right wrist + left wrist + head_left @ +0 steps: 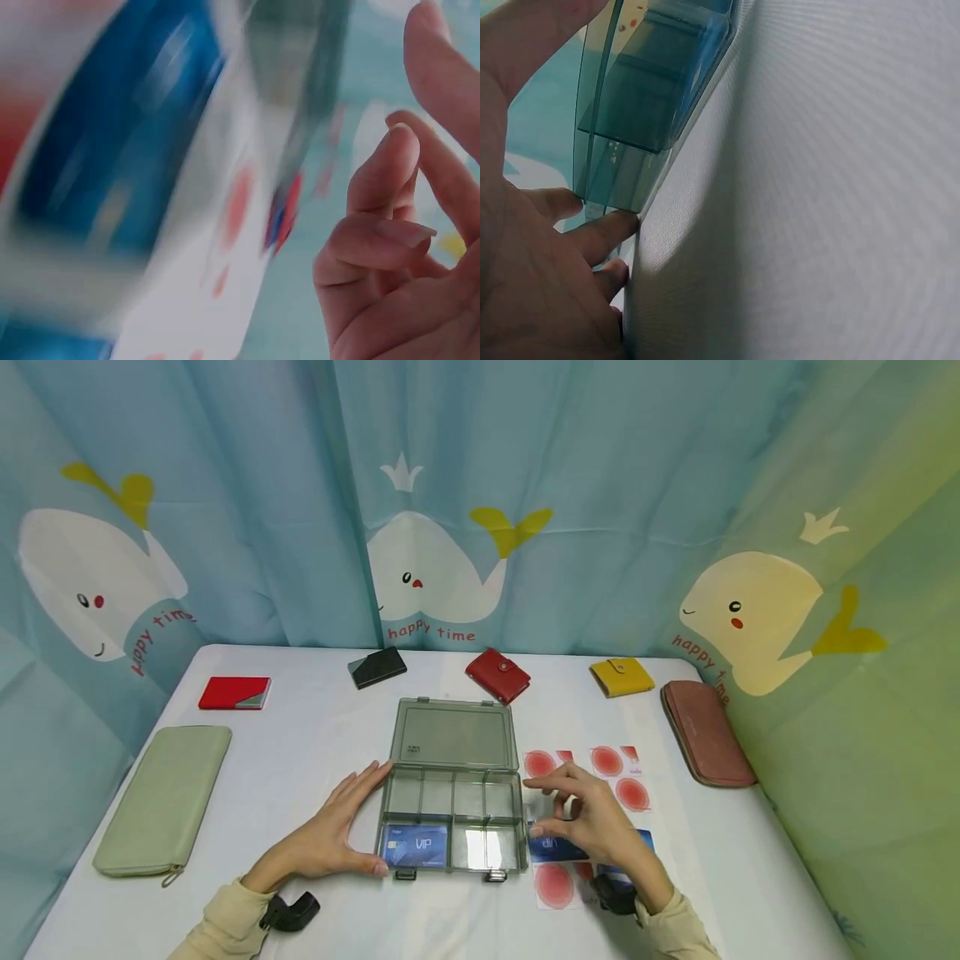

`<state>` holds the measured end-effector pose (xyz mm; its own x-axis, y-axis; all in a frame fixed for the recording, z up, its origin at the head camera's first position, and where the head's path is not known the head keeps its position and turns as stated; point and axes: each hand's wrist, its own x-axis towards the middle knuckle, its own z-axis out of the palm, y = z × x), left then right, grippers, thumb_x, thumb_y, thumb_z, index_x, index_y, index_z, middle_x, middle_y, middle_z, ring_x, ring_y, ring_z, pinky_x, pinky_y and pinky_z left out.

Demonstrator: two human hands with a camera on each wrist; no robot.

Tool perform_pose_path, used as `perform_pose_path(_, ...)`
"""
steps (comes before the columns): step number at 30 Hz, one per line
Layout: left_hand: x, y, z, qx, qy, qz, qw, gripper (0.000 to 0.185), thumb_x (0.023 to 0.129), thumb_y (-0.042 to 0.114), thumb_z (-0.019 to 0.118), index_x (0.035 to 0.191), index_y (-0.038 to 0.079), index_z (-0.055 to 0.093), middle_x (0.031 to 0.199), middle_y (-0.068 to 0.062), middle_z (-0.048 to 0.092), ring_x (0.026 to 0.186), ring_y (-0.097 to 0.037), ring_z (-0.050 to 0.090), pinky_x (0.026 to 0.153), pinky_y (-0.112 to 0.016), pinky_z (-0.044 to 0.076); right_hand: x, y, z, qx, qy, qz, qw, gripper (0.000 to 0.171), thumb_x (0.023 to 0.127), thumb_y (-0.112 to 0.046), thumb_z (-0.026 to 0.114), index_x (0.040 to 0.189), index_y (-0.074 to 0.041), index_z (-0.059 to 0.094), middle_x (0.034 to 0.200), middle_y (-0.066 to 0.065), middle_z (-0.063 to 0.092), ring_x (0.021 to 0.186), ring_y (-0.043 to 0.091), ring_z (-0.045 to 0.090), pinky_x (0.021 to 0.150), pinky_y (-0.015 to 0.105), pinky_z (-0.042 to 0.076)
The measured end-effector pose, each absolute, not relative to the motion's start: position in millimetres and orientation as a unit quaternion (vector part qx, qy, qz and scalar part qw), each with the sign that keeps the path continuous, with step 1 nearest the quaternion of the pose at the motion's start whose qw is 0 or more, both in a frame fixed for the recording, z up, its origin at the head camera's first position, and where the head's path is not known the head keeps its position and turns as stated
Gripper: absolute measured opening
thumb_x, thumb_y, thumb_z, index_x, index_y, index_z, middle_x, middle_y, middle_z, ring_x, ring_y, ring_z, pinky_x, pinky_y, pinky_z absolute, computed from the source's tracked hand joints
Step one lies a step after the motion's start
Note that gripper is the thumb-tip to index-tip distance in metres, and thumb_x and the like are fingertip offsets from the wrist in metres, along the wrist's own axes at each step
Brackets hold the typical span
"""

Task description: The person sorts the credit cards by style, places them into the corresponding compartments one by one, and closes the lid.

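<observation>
An open clear grey organiser box [452, 737] lies mid-table, its lid folded back. A blue VIP card [415, 846] sits in its near-left compartment. My left hand [352, 820] lies flat on the table, straight fingers and thumb against the box's left wall. In the left wrist view, its fingers [592, 236] touch the box [645, 112]. My right hand [545, 810] hovers right of the box over a blue card [558, 850], fingers loosely curled and holding nothing. In the right wrist view, the right hand [397, 157] is empty, and the blue card [112, 150] is blurred.
White cards with red circles [609, 767] lie right of the box. Along the back are a red card case [235, 692], a black holder [377, 667], a red wallet [498, 675] and a yellow wallet [621, 677]. Long wallets lie at the left [165, 797] and right [707, 733] edges.
</observation>
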<state>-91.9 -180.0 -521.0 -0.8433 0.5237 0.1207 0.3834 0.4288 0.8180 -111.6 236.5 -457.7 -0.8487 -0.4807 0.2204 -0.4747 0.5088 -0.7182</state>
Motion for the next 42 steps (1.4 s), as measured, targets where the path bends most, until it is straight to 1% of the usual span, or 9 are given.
perform_pose_path(4,-92.4,-179.7,-521.1,0.268,0.842,0.461,0.078,0.131,0.072,0.058,0.092,0.171,0.014,0.019,0.175,-0.023,0.020,0.160,-0.054,0.013,0.122,-0.072,0.005,-109.6,272.9,-465.5,-0.226,0.904,-0.362,0.008,0.059,0.065,-0.014,0.101,0.120,-0.011,0.081,0.092,0.003,0.065,0.072,0.009,0.057,0.062,0.024,0.047)
perform_pose_path(8,-92.0,-179.6,-520.5,0.267,0.843,0.460,0.081,0.131,0.072,0.055,0.093,0.172,0.014,0.018,0.175,-0.022,0.019,0.160,-0.054,0.013,0.122,-0.072,0.005,-102.4,291.1,-472.7,-0.198,0.930,-0.306,0.042,0.055,0.066,-0.024,0.101,0.116,-0.016,0.081,0.090,-0.004,0.062,0.071,0.005,0.052,0.063,0.023,0.044)
perform_pose_path(13,-91.9,-180.2,-519.7,0.269,0.840,0.464,0.079,0.130,0.072,0.052,0.094,0.171,0.013,0.019,0.175,-0.023,0.020,0.159,-0.055,0.012,0.119,-0.076,0.006,-100.0,291.4,-473.5,-0.166,0.950,-0.258,0.066,0.050,0.065,-0.037,0.101,0.105,-0.022,0.075,0.089,-0.008,0.058,0.071,0.003,0.047,0.060,0.024,0.039)
perform_pose_path(19,-90.8,-180.2,-522.8,0.265,0.839,0.468,0.084,0.131,0.071,0.050,0.094,0.172,0.015,0.018,0.175,-0.022,0.018,0.160,-0.054,0.011,0.120,-0.075,0.005,-103.3,283.3,-468.1,-0.137,0.961,-0.218,0.102,0.053,0.063,-0.041,0.101,0.098,-0.023,0.064,0.083,-0.008,0.054,0.075,0.007,0.049,0.065,0.028,0.042)
perform_pose_path(22,-91.0,-179.8,-522.5,0.266,0.840,0.465,0.083,0.131,0.072,0.049,0.095,0.172,0.014,0.018,0.175,-0.024,0.018,0.160,-0.055,0.011,0.119,-0.077,0.005,-102.6,284.1,-468.4,-0.159,0.950,-0.247,0.107,0.051,0.071,-0.035,0.098,0.101,-0.020,0.060,0.079,-0.009,0.055,0.071,0.004,0.051,0.064,0.026,0.043)
perform_pose_path(27,-92.1,-180.1,-521.5,0.267,0.841,0.464,0.082,0.131,0.072,0.050,0.095,0.172,0.014,0.018,0.175,-0.025,0.018,0.159,-0.055,0.012,0.119,-0.078,0.006,-100.4,283.9,-471.5,-0.210,0.929,-0.298,0.064,0.037,0.087,-0.019,0.088,0.106,-0.017,0.056,0.080,-0.013,0.059,0.071,-0.002,0.053,0.066,0.023,0.047)
perform_pose_path(31,-91.9,-179.7,-522.7,0.267,0.842,0.463,0.079,0.131,0.071,0.049,0.095,0.171,0.013,0.019,0.175,-0.024,0.020,0.160,-0.055,0.013,0.118,-0.078,0.006,-99.1,279.0,-470.1,-0.206,0.907,-0.365,0.047,0.029,0.095,-0.010,0.079,0.114,-0.014,0.058,0.088,-0.004,0.061,0.068,0.003,0.060,0.059,0.026,0.054)
perform_pose_path(35,-91.5,-180.2,-522.9,0.266,0.843,0.460,0.079,0.131,0.071,0.049,0.095,0.172,0.014,0.018,0.175,-0.024,0.019,0.160,-0.054,0.013,0.119,-0.078,0.006,-101.4,270.3,-466.5,-0.189,0.868,-0.456,0.048,0.029,0.098,-0.002,0.074,0.123,-0.009,0.062,0.092,0.010,0.060,0.059,0.012,0.069,0.049,0.031,0.057)
perform_pose_path(42,-91.5,-179.6,-522.5,0.262,0.845,0.459,0.084,0.132,0.071,0.048,0.096,0.172,0.015,0.017,0.175,-0.024,0.018,0.160,-0.053,0.012,0.120,-0.078,0.005,-106.5,263.4,-458.9,-0.133,0.854,-0.503,-0.027,0.032,0.096,0.005,0.073,0.127,-0.001,0.069,0.092,0.019,0.064,0.061,0.015,0.075,0.055,0.031,0.061)
